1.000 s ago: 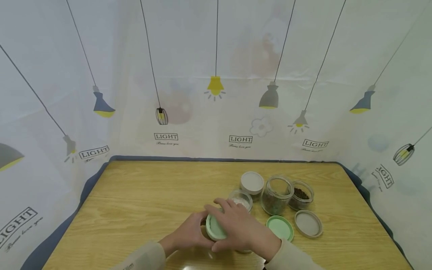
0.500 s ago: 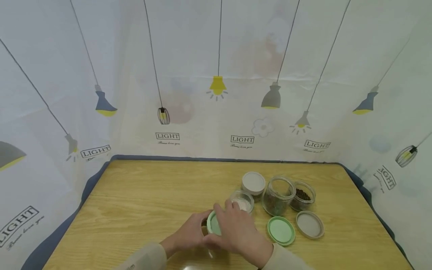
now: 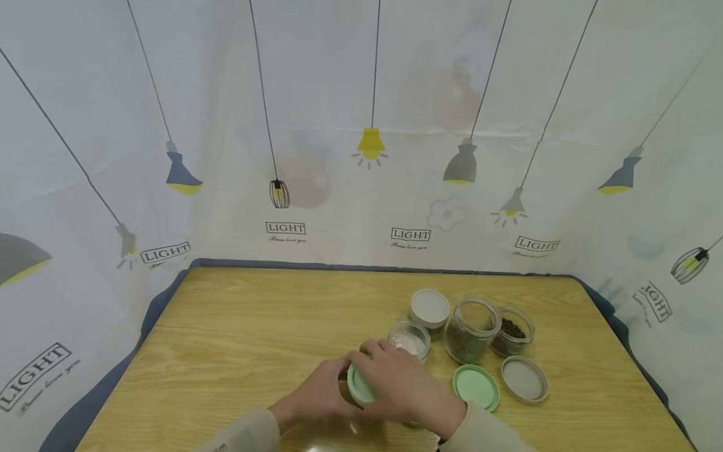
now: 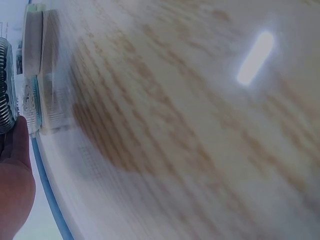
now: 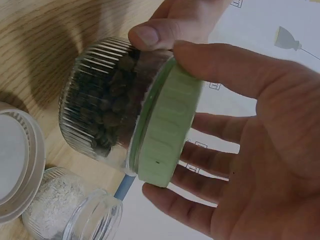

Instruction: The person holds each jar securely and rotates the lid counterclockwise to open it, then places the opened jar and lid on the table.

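The glass jar (image 5: pixel 100 95) with dark pieces inside lies between the two grips, over the bench (image 3: pixel 226 326). The left grip (image 3: pixel 322 392) wraps round the glass body; the right grip (image 3: pixel 403 383) holds the green lid (image 5: pixel 167 130) by its rim, thumb on one side, fingers on the other. The lid sits on the mouth; how tight it is, I cannot tell. The glass should feel stiff, breakable and moderately heavy, and slick where smooth, so the ribbed wall looks the safer hold. The lid seems light, its ridged edge suited to turning. An open jar of white flakes (image 3: pixel 408 342) stands just beyond the right grip; a second green lid (image 3: pixel 476 386) lies to its right.
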A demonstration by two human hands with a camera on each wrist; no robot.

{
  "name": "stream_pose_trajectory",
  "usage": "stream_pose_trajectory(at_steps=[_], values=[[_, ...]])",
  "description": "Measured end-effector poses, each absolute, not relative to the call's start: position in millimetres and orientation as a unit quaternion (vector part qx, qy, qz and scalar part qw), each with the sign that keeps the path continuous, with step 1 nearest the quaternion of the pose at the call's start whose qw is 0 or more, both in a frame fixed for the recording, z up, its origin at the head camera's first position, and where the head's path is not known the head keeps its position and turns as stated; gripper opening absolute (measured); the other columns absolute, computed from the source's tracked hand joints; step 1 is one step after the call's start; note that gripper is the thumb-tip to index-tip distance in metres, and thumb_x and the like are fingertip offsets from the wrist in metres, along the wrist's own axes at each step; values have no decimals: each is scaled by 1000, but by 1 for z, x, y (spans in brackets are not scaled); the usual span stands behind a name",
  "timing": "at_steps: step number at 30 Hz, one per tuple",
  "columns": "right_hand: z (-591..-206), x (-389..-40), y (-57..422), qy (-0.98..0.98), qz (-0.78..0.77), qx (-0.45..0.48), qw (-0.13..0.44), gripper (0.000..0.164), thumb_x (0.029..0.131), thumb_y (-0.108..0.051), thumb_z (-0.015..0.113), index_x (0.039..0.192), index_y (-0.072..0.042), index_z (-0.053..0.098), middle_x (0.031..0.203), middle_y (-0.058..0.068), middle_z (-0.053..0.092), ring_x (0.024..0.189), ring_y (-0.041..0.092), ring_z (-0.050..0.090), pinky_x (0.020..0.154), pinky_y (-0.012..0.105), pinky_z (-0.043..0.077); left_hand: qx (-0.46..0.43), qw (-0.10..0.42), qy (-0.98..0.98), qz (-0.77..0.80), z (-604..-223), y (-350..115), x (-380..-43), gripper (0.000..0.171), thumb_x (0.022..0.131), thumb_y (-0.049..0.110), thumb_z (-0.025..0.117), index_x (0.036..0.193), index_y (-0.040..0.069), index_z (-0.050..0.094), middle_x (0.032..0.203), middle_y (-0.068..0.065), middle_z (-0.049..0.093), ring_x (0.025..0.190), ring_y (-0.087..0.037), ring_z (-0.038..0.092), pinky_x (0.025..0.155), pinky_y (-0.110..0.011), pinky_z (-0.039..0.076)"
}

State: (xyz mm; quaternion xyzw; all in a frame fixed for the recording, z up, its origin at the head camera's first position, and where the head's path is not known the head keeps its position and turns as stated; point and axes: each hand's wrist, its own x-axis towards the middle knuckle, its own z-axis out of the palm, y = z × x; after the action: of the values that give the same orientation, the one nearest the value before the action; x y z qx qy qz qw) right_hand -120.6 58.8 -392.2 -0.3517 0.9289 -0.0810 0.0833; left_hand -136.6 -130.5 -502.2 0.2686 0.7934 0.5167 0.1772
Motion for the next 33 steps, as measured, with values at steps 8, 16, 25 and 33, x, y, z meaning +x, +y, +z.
stream_pose_trajectory(at_steps=[8, 16, 25, 33], values=[[-395, -117, 57, 956, -63, -282, 57, 98, 74, -84, 51, 144, -16, 43, 132, 15, 54, 114, 33, 56, 84, 49, 52, 280, 161, 795, 514, -499, -131, -138, 76, 76, 38, 83, 140, 17, 47, 132, 5, 61, 118, -9, 60, 103, -28, 48], [-399, -111, 51, 968, -20, -247, 39, 98, 68, -89, 50, 132, -14, 51, 110, 10, 56, 94, 28, 56, 66, 40, 52, 286, 136, 804, 503, -503, -128, -138, 73, 76, 39, 82, 137, 13, 51, 129, 2, 63, 115, -9, 61, 101, -28, 49], [-400, -115, 55, 953, -35, -300, 34, 75, 73, -70, 69, 126, -19, 56, 107, 3, 58, 92, 21, 57, 62, 33, 52, 276, 162, 804, 501, -501, -128, -138, 77, 74, 40, 84, 139, 17, 48, 133, 4, 60, 118, -9, 59, 102, -27, 48], [-393, -123, 63, 919, -44, -385, 77, 79, 73, -53, 80, 136, -17, 50, 130, -1, 56, 115, 20, 54, 90, 36, 53, 272, 182, 792, 515, -500, -129, -138, 75, 74, 35, 84, 138, 20, 48, 132, 6, 60, 118, -8, 59, 102, -25, 47]])
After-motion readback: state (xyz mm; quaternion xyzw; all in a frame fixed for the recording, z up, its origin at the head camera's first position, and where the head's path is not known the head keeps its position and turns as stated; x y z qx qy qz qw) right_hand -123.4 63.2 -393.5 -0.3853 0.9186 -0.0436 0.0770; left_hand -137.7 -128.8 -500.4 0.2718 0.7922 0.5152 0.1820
